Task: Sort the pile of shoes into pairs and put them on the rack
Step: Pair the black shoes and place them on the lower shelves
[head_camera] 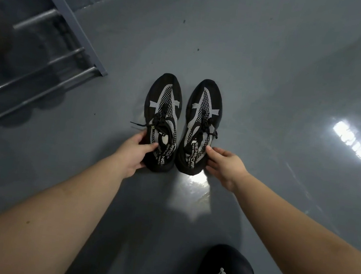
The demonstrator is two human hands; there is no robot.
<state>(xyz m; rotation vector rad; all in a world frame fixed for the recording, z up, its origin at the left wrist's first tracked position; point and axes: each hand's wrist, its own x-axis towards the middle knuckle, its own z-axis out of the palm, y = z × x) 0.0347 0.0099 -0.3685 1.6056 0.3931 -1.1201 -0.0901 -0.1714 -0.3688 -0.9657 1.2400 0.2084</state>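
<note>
I see two sneakers (pixel 180 123) of black knitted cloth with grey mesh panels and matt laces; the grey floor (pixel 274 68) looks smooth and glossy. The rack (pixel 51 36) shows dull metal bars.

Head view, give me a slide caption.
Both hands, left and right, grip matching black sneakers beside the rack.

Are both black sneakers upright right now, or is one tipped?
Upright: left sneaker and right sneaker show laces and openings upward, side by side on the floor.
</note>
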